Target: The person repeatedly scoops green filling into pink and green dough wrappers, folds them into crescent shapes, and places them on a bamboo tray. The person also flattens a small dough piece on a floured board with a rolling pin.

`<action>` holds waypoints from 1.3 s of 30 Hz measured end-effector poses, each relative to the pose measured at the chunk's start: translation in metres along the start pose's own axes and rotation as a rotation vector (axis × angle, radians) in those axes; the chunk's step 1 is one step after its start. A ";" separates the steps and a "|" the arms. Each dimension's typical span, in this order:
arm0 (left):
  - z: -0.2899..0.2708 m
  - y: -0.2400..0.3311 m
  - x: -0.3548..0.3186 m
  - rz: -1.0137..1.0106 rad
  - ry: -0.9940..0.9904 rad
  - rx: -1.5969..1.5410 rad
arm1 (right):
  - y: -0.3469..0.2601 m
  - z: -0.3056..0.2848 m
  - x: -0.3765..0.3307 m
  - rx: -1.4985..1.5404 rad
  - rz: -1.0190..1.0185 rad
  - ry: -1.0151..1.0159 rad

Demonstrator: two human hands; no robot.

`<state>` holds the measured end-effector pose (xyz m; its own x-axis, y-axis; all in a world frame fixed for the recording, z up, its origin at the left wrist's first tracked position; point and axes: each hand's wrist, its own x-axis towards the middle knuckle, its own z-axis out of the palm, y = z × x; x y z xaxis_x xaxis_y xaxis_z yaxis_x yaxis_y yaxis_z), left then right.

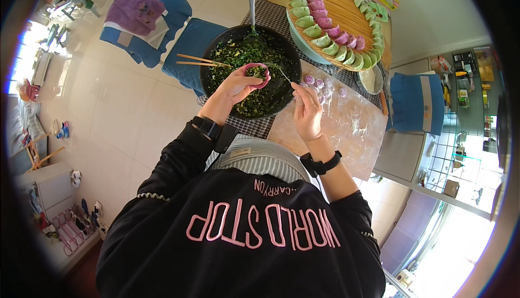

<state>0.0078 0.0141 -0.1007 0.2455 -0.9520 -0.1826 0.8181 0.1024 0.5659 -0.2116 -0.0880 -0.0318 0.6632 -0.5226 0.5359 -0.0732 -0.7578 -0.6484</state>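
My left hand (236, 86) cups a purple dumpling wrapper (265, 81) with chopped green filling (255, 71) in it, above a large dark pan (295, 62). The pan holds a heap of the same green mix. Just right of the wrapper, my right hand (307, 109) pinches a thin metal utensil (285, 75); its far end lies over the pan, too small to tell its kind. A pair of wooden chopsticks (196, 59) rests across the pan's left rim. A large metal spoon or ladle (251, 0) stands in the filling at the far side.
Beyond the pan, a round wooden board (346, 16) bears rows of green and purple dumplings on a pale green basin (303, 43). Small purple dough pieces (319, 83) lie on a floured board (336, 130) at right. Blue-covered chairs (414, 103) stand either side; a white bowl (371, 80) sits nearby.
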 end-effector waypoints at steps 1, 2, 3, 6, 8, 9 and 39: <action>0.001 0.000 0.000 -0.012 0.015 -0.037 | -0.001 0.003 0.002 0.000 -0.002 0.000; 0.002 0.000 0.001 -0.020 0.026 -0.078 | -0.002 0.005 0.003 -0.006 -0.037 -0.003; 0.003 0.000 0.001 -0.028 0.038 -0.119 | -0.002 0.006 0.004 -0.006 -0.055 -0.012; 0.008 0.002 0.002 -0.020 0.142 -0.212 | -0.005 0.008 0.005 -0.016 -0.080 0.003; 0.011 0.007 0.001 -0.033 0.100 -0.241 | -0.005 0.007 0.005 -0.022 -0.073 0.020; 0.013 0.009 0.000 -0.040 0.111 -0.251 | -0.005 0.006 0.006 -0.022 -0.063 0.023; -0.017 0.030 0.005 0.050 0.099 -0.301 | 0.008 -0.004 -0.010 -0.198 -0.392 -0.252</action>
<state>0.0424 0.0170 -0.0989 0.3268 -0.9125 -0.2460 0.9172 0.2434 0.3154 -0.2220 -0.0900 -0.0400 0.8268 -0.0920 0.5550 0.0934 -0.9504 -0.2967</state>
